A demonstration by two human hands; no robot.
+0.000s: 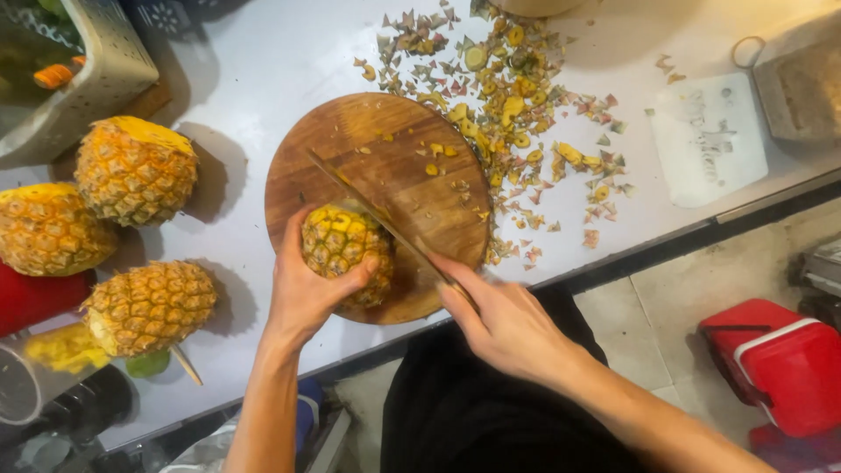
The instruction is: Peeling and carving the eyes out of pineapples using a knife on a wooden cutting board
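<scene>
— How is the pineapple (pixel 340 245) laid?

— On the cutting board (pixel 350 149), near its front edge, long axis seemingly toward the board's back. It is gripped by the left hand (pixel 307 293), fingers curled round it.

— And the knife (pixel 377 215)?

— Laid slantwise across the pineapple, handle clenched in the right hand (pixel 504 320), wrist angled inward.

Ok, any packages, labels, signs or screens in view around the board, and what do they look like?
White card: flat on the counter at upper right, beyond the peel scraps, rounded rectangle with faint grey marks.
Red box: on the floor at lower right, boxy, red with a white band.
Grey perforated bin: upper left corner, pale grey, dotted wall.
No screens or signs show.
</scene>
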